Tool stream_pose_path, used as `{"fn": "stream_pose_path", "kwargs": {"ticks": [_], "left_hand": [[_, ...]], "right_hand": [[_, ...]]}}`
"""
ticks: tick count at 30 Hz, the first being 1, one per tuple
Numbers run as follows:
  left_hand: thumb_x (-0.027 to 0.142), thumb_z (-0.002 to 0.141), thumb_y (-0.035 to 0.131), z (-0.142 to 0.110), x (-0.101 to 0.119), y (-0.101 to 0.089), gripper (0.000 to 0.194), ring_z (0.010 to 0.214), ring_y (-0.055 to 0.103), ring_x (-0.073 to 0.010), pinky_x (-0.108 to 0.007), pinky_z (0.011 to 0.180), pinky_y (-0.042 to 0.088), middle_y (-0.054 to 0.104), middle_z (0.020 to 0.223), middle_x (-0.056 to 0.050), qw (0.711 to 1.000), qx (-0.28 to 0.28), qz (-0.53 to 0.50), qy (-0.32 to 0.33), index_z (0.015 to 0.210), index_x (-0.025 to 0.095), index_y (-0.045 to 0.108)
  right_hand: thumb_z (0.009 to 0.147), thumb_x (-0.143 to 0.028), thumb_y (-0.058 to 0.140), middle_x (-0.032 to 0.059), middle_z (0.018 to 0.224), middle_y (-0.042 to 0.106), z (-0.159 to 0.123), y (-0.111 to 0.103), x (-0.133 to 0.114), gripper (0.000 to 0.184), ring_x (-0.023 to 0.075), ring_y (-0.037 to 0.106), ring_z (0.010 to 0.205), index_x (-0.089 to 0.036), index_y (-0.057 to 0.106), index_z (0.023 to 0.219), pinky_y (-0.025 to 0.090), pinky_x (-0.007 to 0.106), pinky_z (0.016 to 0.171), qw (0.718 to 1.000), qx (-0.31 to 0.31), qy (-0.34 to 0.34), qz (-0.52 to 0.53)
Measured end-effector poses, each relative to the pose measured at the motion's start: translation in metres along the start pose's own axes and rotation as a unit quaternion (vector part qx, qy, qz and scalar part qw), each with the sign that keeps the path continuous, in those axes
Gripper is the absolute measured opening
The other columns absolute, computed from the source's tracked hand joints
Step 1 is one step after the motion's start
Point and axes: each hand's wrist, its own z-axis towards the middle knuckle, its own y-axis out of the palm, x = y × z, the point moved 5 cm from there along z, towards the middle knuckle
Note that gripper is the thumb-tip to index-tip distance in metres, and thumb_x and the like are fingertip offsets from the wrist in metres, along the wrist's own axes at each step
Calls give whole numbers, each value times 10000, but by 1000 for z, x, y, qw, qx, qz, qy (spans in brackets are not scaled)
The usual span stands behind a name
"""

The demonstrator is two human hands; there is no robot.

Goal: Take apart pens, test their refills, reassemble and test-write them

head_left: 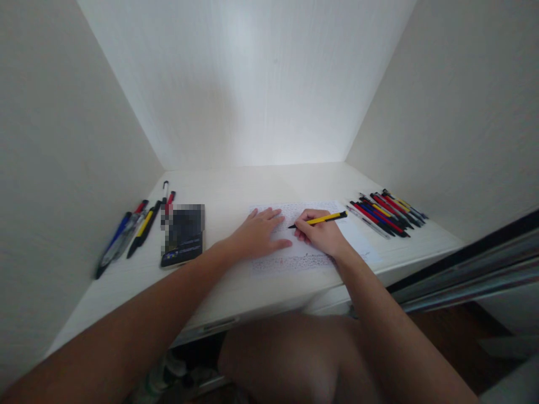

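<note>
A white sheet of paper point(290, 264) covered with rows of small handwriting lies on the white desk. My left hand point(261, 234) rests flat on its left side with the fingers spread. In my right hand point(318, 229) is a yellow and black pen point(326, 219), pinched between thumb and fingers. Its black tip points left and down at the paper, close to the left thumb and fingers; whether it touches the sheet I cannot tell. The side of the right hand leans on the paper. Parts of the writing are hidden beneath both hands.
Left of the paper lies a dark phone-like block point(183, 244), partly pixelated. Several pens and markers point(143, 227) line the left wall. A row of several red, blue, black and yellow pens point(383, 213) lies at the right. White panels point(252, 84) enclose the desk.
</note>
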Motion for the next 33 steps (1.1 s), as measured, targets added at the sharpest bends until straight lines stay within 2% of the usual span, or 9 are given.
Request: {"fn": "stream_pose_path", "kwargs": {"ticks": [8,16,26,33], "left_hand": [[774,877,354,0,0,0,840,1457,267,-324,-544,1178,186,327,1573,-136,1000,-1,-3,-4,1463,175,412],[774,879,352,0,0,0,837,1459,263,-321,-505,1183,192,318,1576,-142,1000,-3,-1,0,1450,167,431],[776,874,358,0,0,1,841,1456,266,-324,-530,1180,171,354,1558,-142,1000,-4,-9,-6,1460,175,414],[741,885,395,-1,2,-2,805,1453,269,-328,-508,1179,192,317,1577,-137,1000,-6,-9,0,1445,165,436]], "right_hand": [[844,-225,576,22,619,667,0,1,-1,176,121,586,545,-178,640,687,427,241,524,1000,-13,-7,-6],[838,-226,577,27,637,671,1,2,0,160,123,580,549,-178,647,703,425,249,520,1000,-13,-3,-5],[830,-238,583,30,619,668,0,1,-5,179,123,575,547,-177,645,673,420,249,515,1000,-14,-4,-21],[834,-247,590,31,622,672,1,3,0,175,123,581,525,-173,650,686,433,253,504,1000,-19,4,8]]}}
